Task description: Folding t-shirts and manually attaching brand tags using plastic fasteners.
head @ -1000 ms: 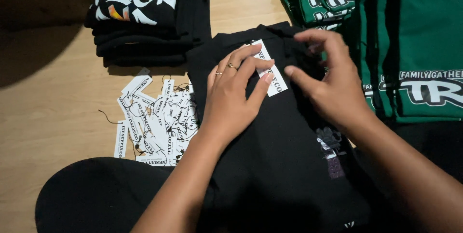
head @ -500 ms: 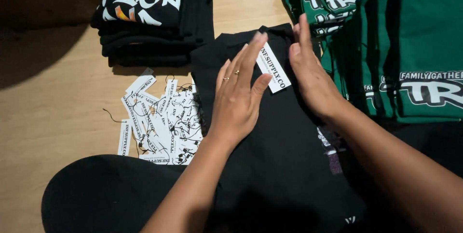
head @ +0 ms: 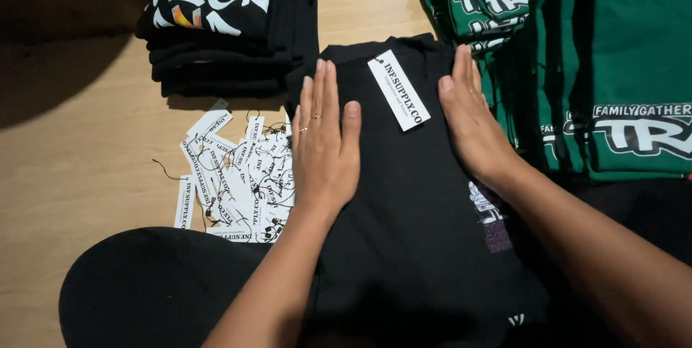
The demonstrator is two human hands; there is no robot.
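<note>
Folded black cotton shirt (head: 411, 197) lies flat on the pale wooden floor (head: 79, 175), long axis running away from the person. Left hand (head: 324, 146) rests flat, fingers straight, on the shirt's left edge; right hand (head: 472, 121) lies flat on its right edge, gripping nothing. White rectangular paper tag (head: 398, 90) sits between them at a slant, roughly equidistant, maybe a bit nearer the right. Pile of loose white tags (head: 231, 175) just left; stack of black printed shirts (head: 223, 24) beyond; green printed shirts (head: 577, 67) to the right. Little free room.
</note>
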